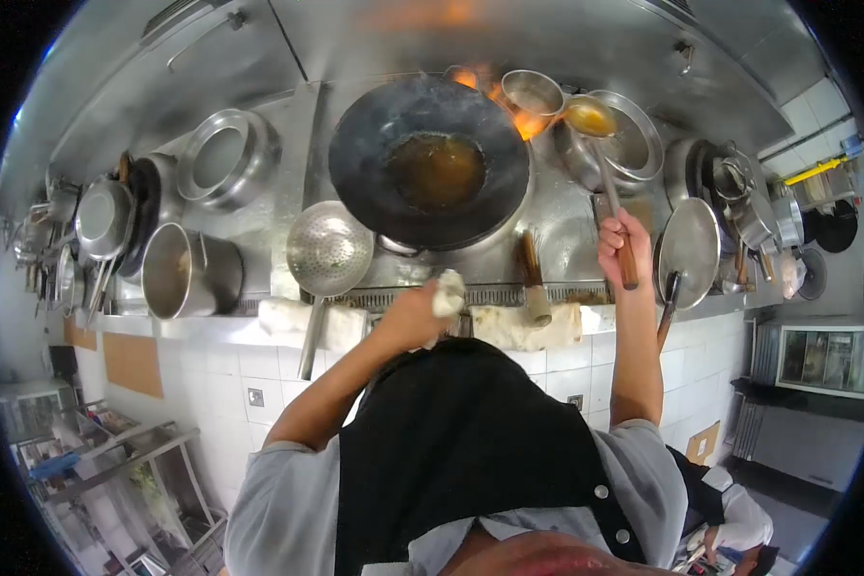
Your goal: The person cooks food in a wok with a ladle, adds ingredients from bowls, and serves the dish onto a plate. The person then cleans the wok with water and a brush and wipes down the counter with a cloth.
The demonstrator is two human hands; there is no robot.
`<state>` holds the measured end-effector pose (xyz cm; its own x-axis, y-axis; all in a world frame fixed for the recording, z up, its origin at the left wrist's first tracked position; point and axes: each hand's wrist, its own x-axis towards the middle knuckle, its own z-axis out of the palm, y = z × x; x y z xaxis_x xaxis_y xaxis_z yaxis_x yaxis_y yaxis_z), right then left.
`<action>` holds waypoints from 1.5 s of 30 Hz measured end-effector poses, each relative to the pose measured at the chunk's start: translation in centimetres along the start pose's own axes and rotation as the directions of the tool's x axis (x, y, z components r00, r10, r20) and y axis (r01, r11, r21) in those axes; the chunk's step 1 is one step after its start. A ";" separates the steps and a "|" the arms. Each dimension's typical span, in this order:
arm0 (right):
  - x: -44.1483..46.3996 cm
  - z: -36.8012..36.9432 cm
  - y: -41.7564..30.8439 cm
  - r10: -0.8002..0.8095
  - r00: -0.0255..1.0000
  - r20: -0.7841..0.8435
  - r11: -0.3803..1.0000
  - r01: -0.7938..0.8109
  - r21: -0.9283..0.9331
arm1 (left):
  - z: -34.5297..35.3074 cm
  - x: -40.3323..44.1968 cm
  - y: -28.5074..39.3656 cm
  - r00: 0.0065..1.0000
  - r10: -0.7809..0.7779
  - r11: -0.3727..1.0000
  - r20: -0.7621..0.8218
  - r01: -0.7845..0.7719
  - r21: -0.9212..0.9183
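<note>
Wok [360,163] sits on the steel cooking table [566,254], straight ahead of the cook, a shallow pool of brown liquid [439,173] at its bottom. Orange flames [530,125] lick up behind its far right rim.

Right hand [624,245]: fingers wrapped round the wooden grip of a ladle [608,178], raised to the right of the wok. Amber liquid in the ladle's bowl; hard to judge from here whether it hangs over the metal basin [653,144] or just beside it. A small strainer [532,93] is near, left of that bowl.

Left hand [415,317]: closed on a bunched pale cloth [448,293], held low between the cook's apron [461,432] and the wok.

Left of the wok, a holed skimmer [329,248], handle jutting past the table's front edge; farther left, a deep pot [178,274]. Brush [534,283] to the wok's right, bristles pointing away from the cook. Second person [739,514] low at far right.
</note>
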<state>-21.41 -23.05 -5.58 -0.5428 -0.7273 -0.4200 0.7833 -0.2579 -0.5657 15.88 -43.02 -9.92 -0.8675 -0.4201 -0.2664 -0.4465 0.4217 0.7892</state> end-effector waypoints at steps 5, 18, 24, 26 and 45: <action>-6.2 3.5 8.6 0.216 0.927 0.307 0.957 -0.263 0.122 | -2.4 -5.2 -3.6 0.963 -0.249 0.625 0.101 0.239 -0.743; -2.5 -2.9 21.5 -0.342 0.935 0.099 -0.318 -0.016 -0.948 | -1.9 -2.1 -0.4 0.943 -0.135 -0.116 0.304 0.289 -0.950; 2.6 -9.3 18.1 -0.199 0.930 -0.308 -0.627 -0.362 -0.690 | -5.9 -1.5 0.1 0.990 -0.073 -0.183 0.119 0.104 -0.978; 1.7 -9.6 17.8 -0.138 0.957 -0.254 -0.622 -0.283 -0.730 | -6.8 -1.4 0.1 0.988 -0.114 -0.193 0.104 0.081 -0.978; 4.8 9.8 6.7 -0.255 0.889 0.380 -0.268 0.312 -0.911 | -7.4 0.5 -3.2 0.932 -0.349 0.115 0.094 0.142 -0.983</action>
<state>-15.73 -34.51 -4.42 -0.5672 -0.8226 0.0400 -0.6557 0.4217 -0.6263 18.53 -50.49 -8.47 -0.6733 -0.4636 -0.5760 0.0412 -0.8013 0.5968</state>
